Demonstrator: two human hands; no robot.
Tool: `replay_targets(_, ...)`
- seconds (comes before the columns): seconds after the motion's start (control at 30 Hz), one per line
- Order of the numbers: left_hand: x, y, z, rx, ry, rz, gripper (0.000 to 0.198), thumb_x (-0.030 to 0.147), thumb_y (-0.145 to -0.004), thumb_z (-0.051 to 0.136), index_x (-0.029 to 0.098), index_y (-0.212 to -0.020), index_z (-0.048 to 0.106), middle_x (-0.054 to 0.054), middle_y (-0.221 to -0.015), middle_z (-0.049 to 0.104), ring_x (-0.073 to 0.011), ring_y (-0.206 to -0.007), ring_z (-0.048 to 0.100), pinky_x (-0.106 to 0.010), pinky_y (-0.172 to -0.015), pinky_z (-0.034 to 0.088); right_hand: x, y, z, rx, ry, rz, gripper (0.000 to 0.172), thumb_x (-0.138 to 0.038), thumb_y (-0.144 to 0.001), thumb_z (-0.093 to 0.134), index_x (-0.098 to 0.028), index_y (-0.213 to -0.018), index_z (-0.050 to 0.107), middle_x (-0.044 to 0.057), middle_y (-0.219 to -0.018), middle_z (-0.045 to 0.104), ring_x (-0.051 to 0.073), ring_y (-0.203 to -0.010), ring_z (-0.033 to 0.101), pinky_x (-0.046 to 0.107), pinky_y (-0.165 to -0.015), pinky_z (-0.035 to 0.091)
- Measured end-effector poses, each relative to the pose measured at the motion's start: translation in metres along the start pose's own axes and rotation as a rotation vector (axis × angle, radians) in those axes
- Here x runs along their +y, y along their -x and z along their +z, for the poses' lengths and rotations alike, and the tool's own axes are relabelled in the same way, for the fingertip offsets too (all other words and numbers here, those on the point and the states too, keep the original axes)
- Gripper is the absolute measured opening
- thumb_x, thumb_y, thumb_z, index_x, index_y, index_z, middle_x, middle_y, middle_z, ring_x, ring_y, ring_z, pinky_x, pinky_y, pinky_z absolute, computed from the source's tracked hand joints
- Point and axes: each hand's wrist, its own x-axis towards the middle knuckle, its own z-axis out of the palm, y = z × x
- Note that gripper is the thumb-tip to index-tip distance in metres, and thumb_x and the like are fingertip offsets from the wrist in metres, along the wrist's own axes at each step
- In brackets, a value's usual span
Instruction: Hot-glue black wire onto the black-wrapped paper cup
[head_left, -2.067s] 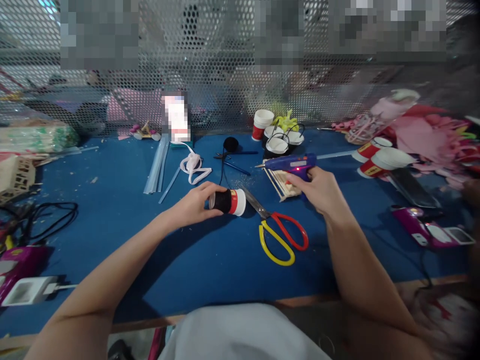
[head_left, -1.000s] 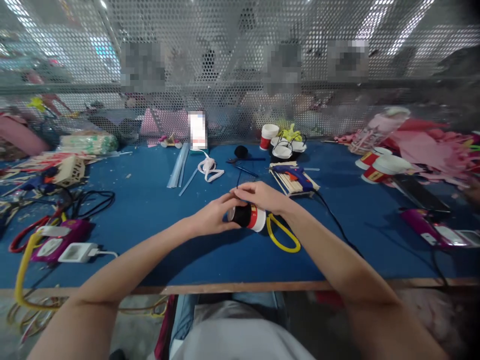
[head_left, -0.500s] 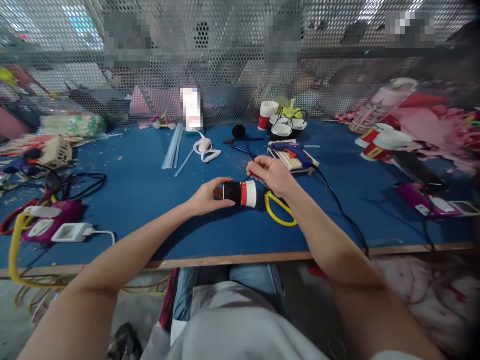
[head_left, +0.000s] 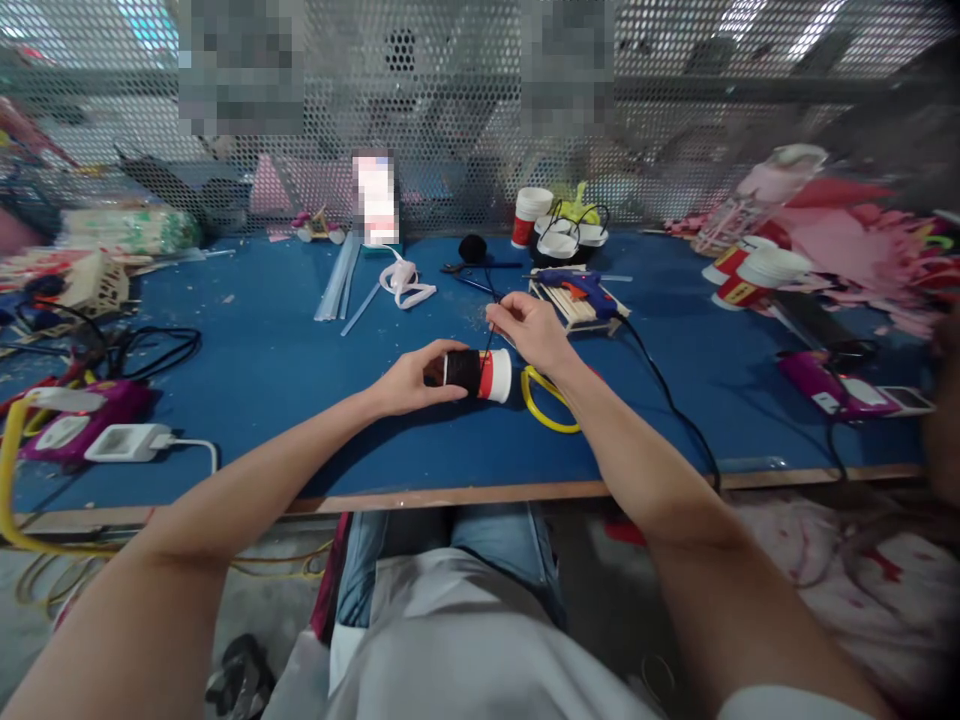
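Midway between the table's point(head_left: 300, 330) front and back edges, light crushable cup point(head_left: 475, 373) lying sideways, gripped around its body by left hand point(head_left: 409, 380), right hand point(head_left: 525, 327) pinching thin limp cord point(head_left: 489, 345)

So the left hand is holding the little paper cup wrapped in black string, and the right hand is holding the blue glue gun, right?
Not quite. In the head view the left hand does hold the small paper cup wrapped in black string, but the right hand pinches the black string above the cup. The blue glue gun lies farther back on wooden sticks on the blue table.
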Motion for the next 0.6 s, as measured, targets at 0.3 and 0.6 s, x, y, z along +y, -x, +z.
replay_targets(0.3, 0.0033, -0.0010, 0.0019, -0.010, -0.039, 0.035, 0.058, 0.034, -0.072, 0.066, 0.016, -0.122, 0.043, -0.010, -0.111, 0.059, -0.0205, -0.095, 0.060, -0.034, -0.081, 0.049, 0.0035, -0.0004, 0.0014, -0.045, 0.041, -0.043, 0.032, -0.048, -0.078, 0.053, -0.018, -0.065, 0.052, 0.001, -0.061, 0.057, 0.012, -0.058, 0.051, 0.026, -0.059, 0.041)
replay_targets(0.6, 0.0029, -0.0011, 0.0023, -0.013, -0.047, 0.038, 0.059, 0.034, -0.072, 0.066, 0.016, -0.123, 0.042, -0.011, -0.115, 0.056, -0.0211, -0.097, 0.059, -0.035, -0.082, 0.049, 0.0043, -0.0016, 0.0048, -0.056, 0.021, -0.017, 0.033, -0.050, -0.075, 0.054, -0.019, -0.066, 0.052, 0.000, -0.061, 0.057, 0.013, -0.059, 0.052, 0.027, -0.061, 0.042)
